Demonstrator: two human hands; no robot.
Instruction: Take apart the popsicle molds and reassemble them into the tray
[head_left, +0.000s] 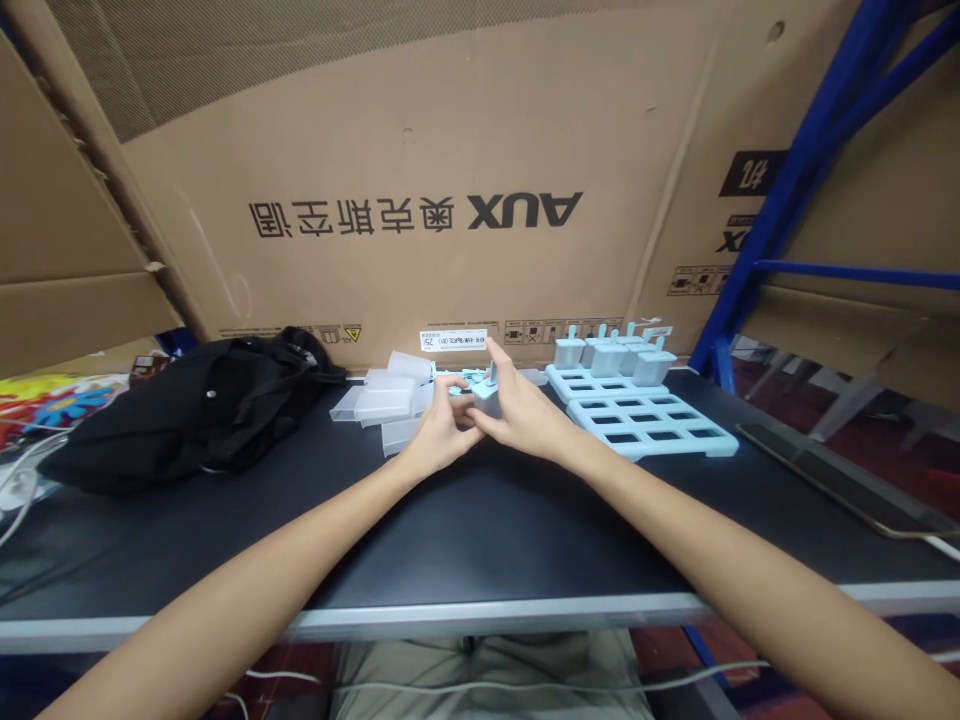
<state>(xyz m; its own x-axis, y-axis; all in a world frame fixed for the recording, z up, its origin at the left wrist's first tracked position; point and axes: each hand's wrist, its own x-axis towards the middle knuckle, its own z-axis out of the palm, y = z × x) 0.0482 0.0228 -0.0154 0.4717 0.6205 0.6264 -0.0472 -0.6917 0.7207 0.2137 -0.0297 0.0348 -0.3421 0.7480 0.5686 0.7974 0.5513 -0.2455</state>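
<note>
Cardboard [450, 110]: "AUX 奥克斯空调" (upside dn), yellow warn. triangle [352, 333]; white lbl [454, 341]: "KFR-46W", "25"; black patch [752, 174]: "机".

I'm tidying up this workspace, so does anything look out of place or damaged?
The cardboard panel behind the table looks odd: its large printing is upside down. The clear mold cups beside the left hand lie in a loose, jumbled heap. I see no spill or obvious damage.

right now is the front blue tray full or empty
Empty: the slots of the front blue tray all show dark, with no molds standing in them.
</note>
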